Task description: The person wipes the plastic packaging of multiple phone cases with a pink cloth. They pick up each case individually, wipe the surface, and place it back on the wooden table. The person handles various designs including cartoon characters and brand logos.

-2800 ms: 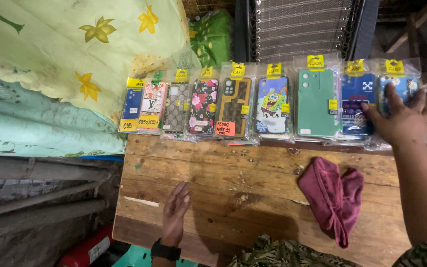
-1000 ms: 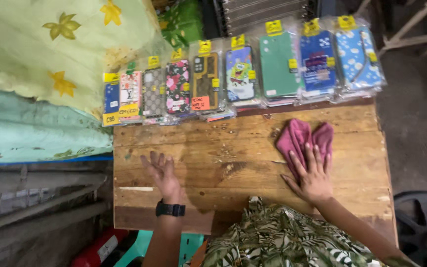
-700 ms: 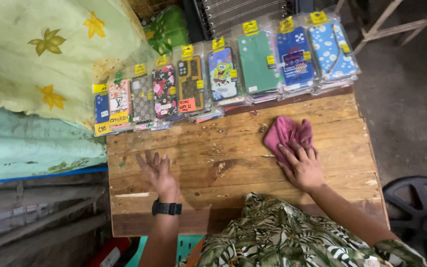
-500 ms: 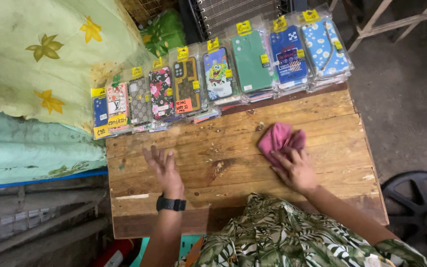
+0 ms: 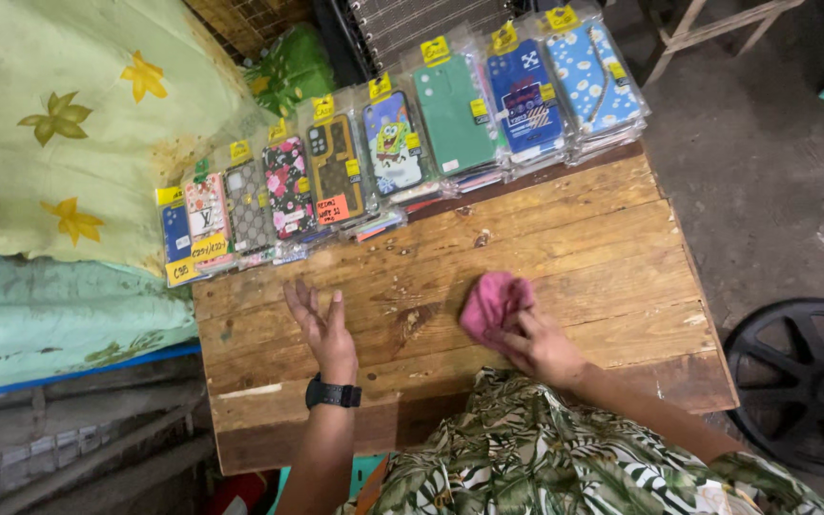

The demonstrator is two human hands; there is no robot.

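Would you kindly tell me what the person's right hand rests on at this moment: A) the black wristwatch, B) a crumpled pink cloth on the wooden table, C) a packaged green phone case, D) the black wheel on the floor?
B: the right hand presses the crumpled pink cloth against the wooden plank table, apart from the phone cases.

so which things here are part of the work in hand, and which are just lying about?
In use:
- pink cloth, bunched under the right hand
- wooden table, which the cloth lies on
- left hand, open, at the tabletop; contact unclear

Lying about:
- row of packaged phone cases along the far edge
- floral bedsheet
- black wheel on the floor
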